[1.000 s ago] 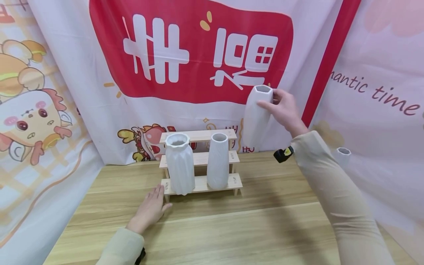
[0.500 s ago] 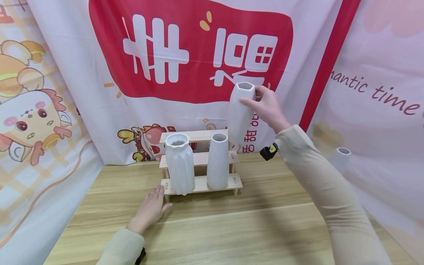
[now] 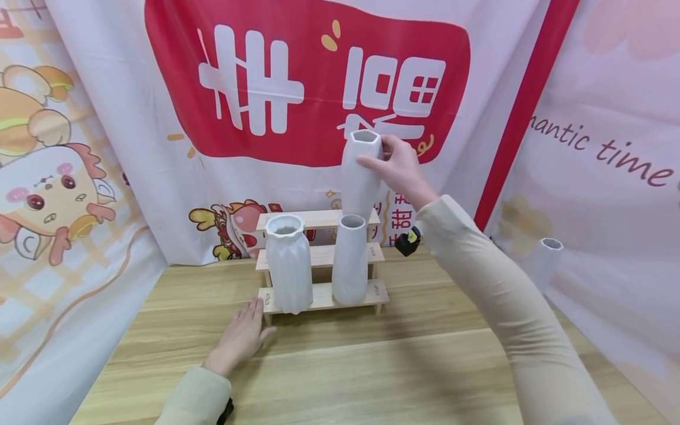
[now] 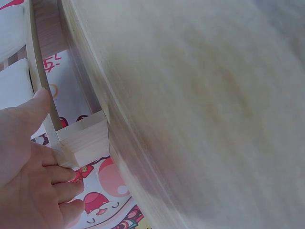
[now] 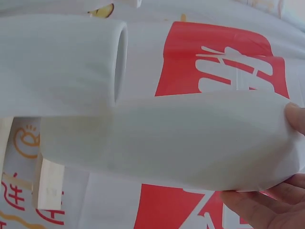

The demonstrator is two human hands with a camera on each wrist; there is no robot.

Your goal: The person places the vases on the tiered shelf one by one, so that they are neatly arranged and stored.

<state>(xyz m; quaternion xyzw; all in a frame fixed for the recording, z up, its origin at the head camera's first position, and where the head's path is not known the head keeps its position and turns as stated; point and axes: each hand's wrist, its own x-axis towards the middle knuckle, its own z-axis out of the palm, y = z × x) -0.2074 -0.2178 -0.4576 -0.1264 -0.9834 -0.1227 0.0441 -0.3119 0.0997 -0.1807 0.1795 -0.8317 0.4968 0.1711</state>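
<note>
In the head view a three-tier wooden stand (image 3: 319, 295) carries two white vases on its lowest step: a fluted vase (image 3: 289, 271) at left and a slim smooth vase (image 3: 350, 262) at right. My right hand (image 3: 401, 168) pinches the upper part of a white vase with an angular mouth (image 3: 360, 177), held upright at the stand's top step; its base is hidden behind the slim vase. In the right wrist view, the held vase (image 5: 181, 143) overlaps the top step's end. My left hand (image 3: 241, 336) lies flat by the stand's left front corner, fingertips touching it; the fingers (image 4: 69, 188) show there too.
Another white vase (image 3: 544, 260) stands at the right, partly behind my right sleeve. A printed cloth backdrop (image 3: 319, 77) hangs behind the stand, and side cloths flank the wooden table (image 3: 340, 378).
My right hand has carried the angular-mouthed vase leftward, from right of the stand to behind the slim vase at the top step. The left hand has stayed put.
</note>
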